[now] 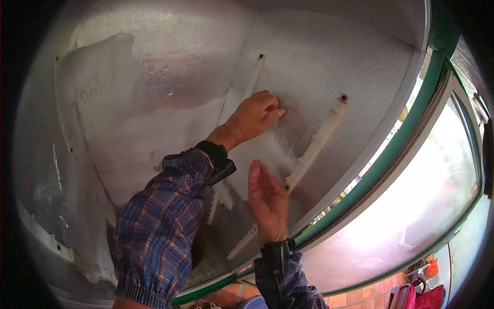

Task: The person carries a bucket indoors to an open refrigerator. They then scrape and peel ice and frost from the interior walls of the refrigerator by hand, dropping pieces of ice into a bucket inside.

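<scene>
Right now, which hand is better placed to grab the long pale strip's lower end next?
Probably the right hand: it is close beside the strip's lower end, while the left hand is farther up.

**Blue plaid against silvery grey**

The sleeves [159,221] are blue plaid crossed with orange lines; the wristband [218,160] is black. Cream rails [319,138] stripe the grey wall [329,56]. The frame [428,103] is green, the pane [381,221] white shading to pink, the floor tiles [355,297] orange.
</scene>
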The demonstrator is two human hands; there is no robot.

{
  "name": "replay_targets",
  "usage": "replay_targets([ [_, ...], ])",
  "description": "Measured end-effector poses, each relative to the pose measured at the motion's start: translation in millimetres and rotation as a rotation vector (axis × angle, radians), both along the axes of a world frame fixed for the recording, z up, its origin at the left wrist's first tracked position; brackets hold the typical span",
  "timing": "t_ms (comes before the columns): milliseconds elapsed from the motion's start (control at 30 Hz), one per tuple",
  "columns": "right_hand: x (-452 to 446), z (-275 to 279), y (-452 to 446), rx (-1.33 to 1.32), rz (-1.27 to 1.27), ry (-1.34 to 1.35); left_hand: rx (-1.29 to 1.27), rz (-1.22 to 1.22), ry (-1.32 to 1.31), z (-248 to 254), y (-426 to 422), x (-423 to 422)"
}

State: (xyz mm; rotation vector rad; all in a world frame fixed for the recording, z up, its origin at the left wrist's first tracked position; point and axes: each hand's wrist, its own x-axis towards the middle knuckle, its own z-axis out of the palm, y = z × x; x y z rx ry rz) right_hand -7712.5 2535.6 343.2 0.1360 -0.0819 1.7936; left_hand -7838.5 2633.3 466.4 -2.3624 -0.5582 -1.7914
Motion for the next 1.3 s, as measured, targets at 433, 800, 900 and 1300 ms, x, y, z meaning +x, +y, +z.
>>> replay_targets([
  [433, -4, 7, -9, -0.013, -0.002, 0.027, -0.047, -0.041, 0.065, 4, 4, -5],
  [800, -17, 10, -15, 0.121, -0.077, -0.040, -0.116, -0.023, -0.348, -53, -18, -11],
  [900, -21, 9, -18, 0.123, -0.111, -0.098, -0.488, -0.087, -0.791, -79, -29, -9],
  [1300, -23, -72, -41, 0.351, -0.324, -1.039, -1.318, -0.887, -0.799, -173, -110, -64],
])
